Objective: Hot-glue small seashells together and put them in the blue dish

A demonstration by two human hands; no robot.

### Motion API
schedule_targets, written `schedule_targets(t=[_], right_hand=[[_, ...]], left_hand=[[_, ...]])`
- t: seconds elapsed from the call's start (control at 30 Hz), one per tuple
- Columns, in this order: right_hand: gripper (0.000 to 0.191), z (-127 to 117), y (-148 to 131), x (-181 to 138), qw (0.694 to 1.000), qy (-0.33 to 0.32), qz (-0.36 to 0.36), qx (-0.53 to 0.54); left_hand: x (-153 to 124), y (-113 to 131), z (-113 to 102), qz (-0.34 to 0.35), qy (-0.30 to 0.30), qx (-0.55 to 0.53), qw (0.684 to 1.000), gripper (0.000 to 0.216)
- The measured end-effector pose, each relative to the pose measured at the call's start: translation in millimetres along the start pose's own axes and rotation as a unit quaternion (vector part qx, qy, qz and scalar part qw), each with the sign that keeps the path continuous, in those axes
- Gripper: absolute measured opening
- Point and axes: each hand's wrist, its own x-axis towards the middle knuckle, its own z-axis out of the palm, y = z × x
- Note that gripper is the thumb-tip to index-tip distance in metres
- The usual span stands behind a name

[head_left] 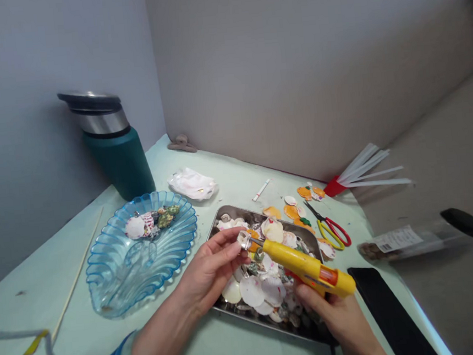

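Note:
My left hand pinches a small whitish shell between thumb and fingertips. In my right hand is a yellow hot glue gun, gripped by its handle. The gun's metal nozzle points left and meets or nearly meets the small shell; I cannot tell whether they touch. Both hands are over a metal tray heaped with shells, mostly white and fan-shaped. To the left, a clear blue shell-shaped dish carries a small cluster of shells.
A teal bottle stands behind the dish. Scissors and orange shells lie right of the tray. Glue sticks stick out of a red holder. A black phone-like slab and a clear container are at the right edge.

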Motion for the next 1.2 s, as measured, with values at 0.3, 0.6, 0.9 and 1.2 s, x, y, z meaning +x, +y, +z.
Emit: schedule_targets(t=[0.3,0.6,0.9,1.2], right_hand=[[0.044,3,-4,-4,1.0,0.012,0.009,-0.003],[0.025,0,3,2,0.998,-0.039,-0.047,-0.026],[0.029,1,3,1,0.999,-0.042,-0.031,-0.01],[0.032,2,7,0,0.999,-0.037,-0.02,0.02]], left_hand=[[-1,-1,1,0.012,0.003,0.0,1.0,0.027],[-2,-1,5,0.052,0.023,0.037,0.998,0.026],[-2,-3,5,0.072,0.029,0.065,0.995,0.027],[-3,-3,3,0.066,-0.003,0.06,0.996,0.024]])
